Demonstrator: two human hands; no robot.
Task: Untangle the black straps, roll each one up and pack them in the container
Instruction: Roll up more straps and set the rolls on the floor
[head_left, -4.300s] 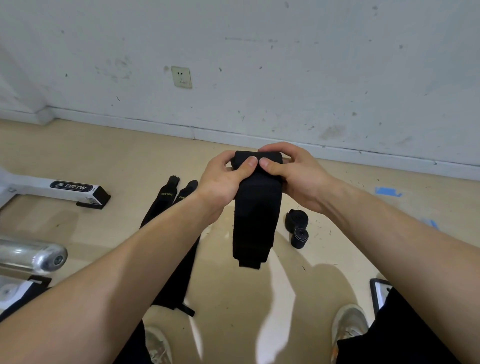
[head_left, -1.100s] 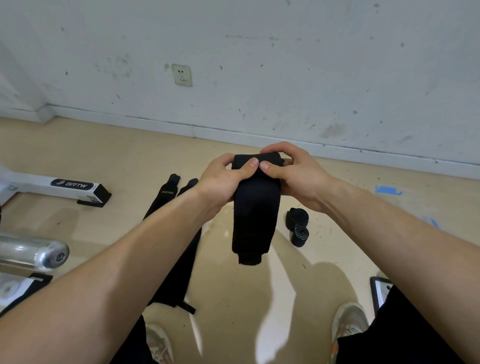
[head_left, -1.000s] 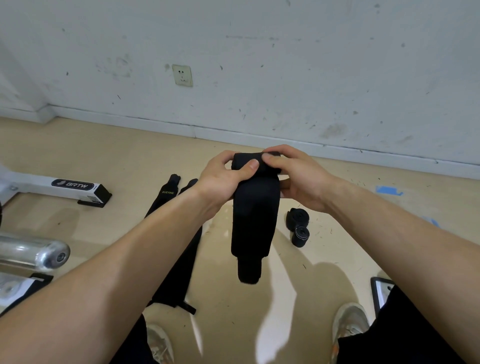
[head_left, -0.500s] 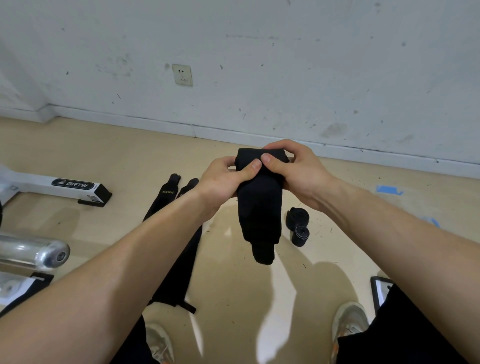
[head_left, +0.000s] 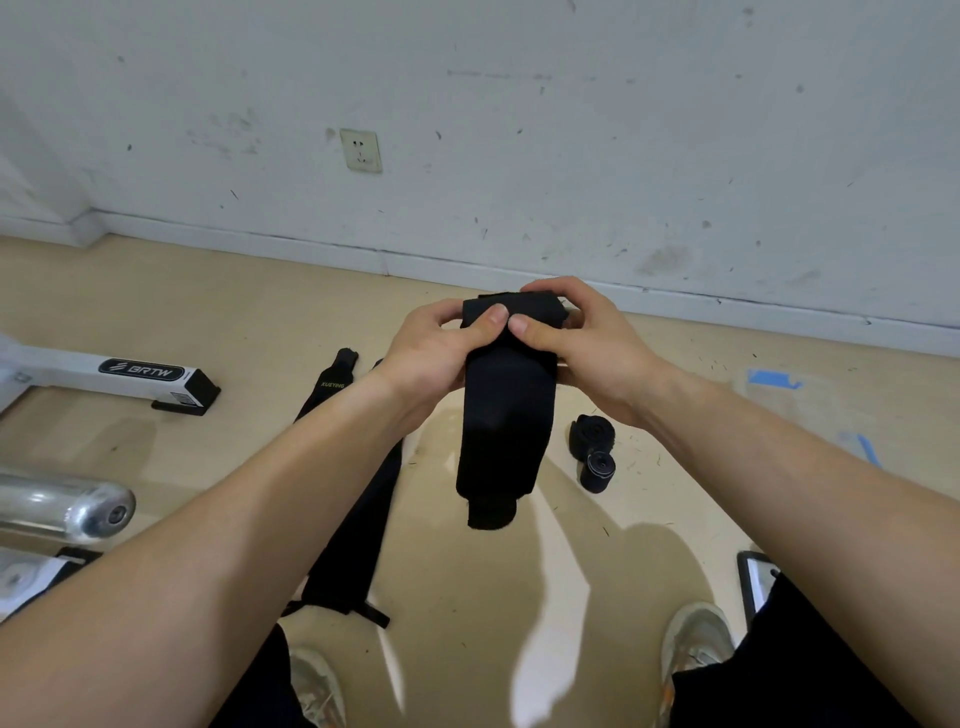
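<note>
A wide black strap (head_left: 506, 415) hangs in front of me, its top end wound into a roll between both hands. My left hand (head_left: 431, 358) grips the roll from the left, thumb on top. My right hand (head_left: 582, 348) grips it from the right, thumb beside the other thumb. The loose tail hangs down to a narrow tab. On the floor below lie two rolled black straps (head_left: 592, 449) to the right, and long unrolled black straps (head_left: 348, 519) stretch out flat on the left. I see no container.
A white machine leg marked BRTW (head_left: 119, 374) and a chrome bar end (head_left: 78, 506) stand at the left. A dark tablet edge (head_left: 753, 577) lies at the lower right by my shoe (head_left: 696, 639). Blue tape (head_left: 769, 378) marks the floor near the wall (head_left: 519, 130).
Both hands kept turning the roll at the strap's top. The hanging tail has grown shorter than it was four seconds ago, swinging a little.
</note>
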